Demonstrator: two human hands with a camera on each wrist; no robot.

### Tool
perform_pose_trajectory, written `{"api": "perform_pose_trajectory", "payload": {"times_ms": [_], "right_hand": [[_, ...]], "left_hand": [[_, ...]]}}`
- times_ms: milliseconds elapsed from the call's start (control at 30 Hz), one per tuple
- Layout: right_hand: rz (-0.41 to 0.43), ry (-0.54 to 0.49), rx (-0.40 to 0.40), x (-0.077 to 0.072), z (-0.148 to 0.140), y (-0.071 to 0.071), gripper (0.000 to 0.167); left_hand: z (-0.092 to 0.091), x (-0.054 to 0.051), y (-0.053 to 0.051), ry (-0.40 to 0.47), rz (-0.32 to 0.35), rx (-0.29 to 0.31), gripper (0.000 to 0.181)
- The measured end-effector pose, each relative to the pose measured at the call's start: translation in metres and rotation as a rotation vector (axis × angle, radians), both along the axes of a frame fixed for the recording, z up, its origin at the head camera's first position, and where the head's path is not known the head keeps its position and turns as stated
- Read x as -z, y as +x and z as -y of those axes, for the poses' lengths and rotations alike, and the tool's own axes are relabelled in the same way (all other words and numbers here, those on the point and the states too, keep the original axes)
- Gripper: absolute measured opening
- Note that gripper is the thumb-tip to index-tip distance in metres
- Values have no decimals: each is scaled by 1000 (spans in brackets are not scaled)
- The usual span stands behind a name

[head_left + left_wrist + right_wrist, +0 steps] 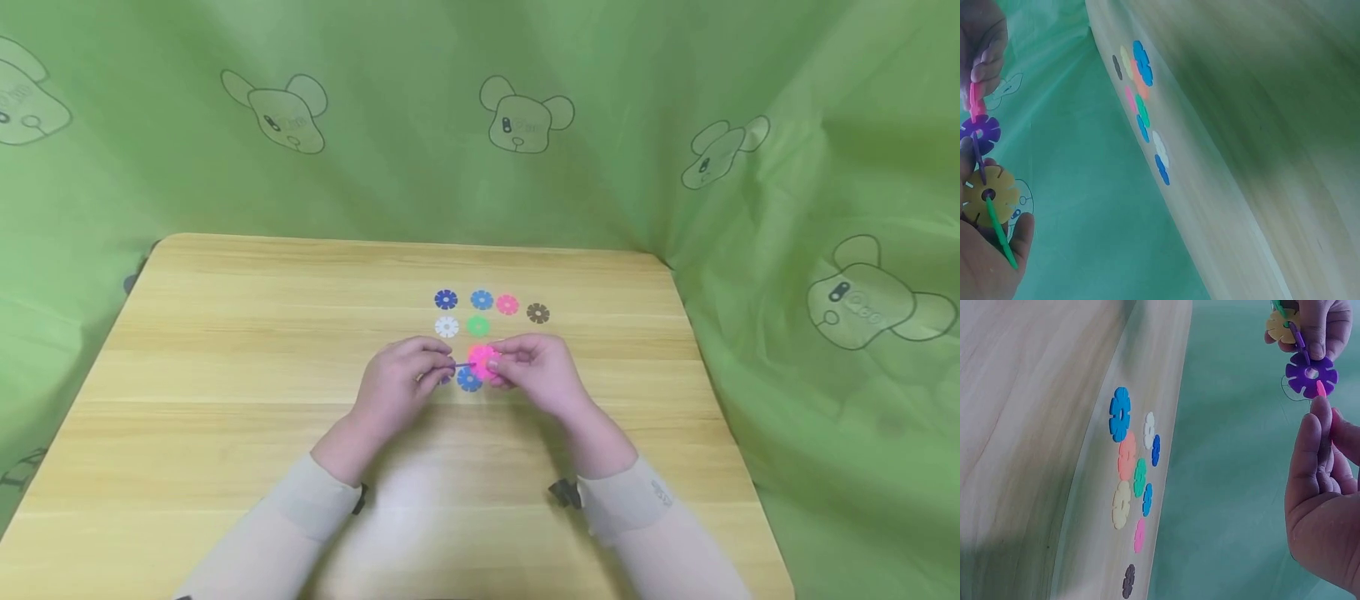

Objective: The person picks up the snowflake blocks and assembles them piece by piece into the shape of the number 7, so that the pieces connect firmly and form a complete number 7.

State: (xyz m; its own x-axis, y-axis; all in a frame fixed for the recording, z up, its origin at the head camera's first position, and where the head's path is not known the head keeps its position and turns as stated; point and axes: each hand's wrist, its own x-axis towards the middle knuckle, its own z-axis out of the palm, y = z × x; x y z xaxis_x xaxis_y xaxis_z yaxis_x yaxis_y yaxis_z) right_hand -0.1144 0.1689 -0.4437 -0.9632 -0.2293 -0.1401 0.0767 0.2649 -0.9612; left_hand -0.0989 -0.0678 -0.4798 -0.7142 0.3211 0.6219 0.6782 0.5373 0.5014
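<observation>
- Right hand (542, 371) pinches the pink disc (482, 363) between its fingers, above the tabletop (225, 375), at the purple disc's (1325, 374) rim; pushed askew, it could slip.
- Left hand (396, 382) pinches the purple disc — a weak hold might let it twist.
- Yellow disc (1002, 194): hidden in the head view; slot depth — unclear.

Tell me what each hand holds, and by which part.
The right hand pinches a pink disc by its edge; the left hand holds joined discs, exactly where is unclear.

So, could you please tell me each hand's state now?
Left hand: closed, holding a chain of joined discs.
Right hand: closed, pinching a pink disc.
</observation>
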Motion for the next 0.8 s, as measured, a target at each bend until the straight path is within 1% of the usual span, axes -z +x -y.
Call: {"api": "perform_pose_trajectory", "payload": {"times_ms": [200, 367, 533, 667, 733, 800], "right_hand": [[-10, -4, 6, -1, 1, 0, 21], [-10, -33, 6, -2, 1, 1, 21], [-15, -74, -23, -3, 3, 3, 19], [-12, -94, -35, -2, 4, 3, 18], [-16, -93, -43, -1, 3, 3, 18], [-19, -80, -54, 0, 3, 2, 19]], "left_hand": [[0, -2, 2, 13, -35, -6, 14], [-1, -2, 3, 10, -59, 1, 14], [-2, 0, 5, 13, -79, 12, 13], [-3, 0, 7, 13, -95, 7, 12], [-3, -1, 9, 10, -84, 11, 12], [-2, -3, 10, -2, -34, 18, 12]]}}
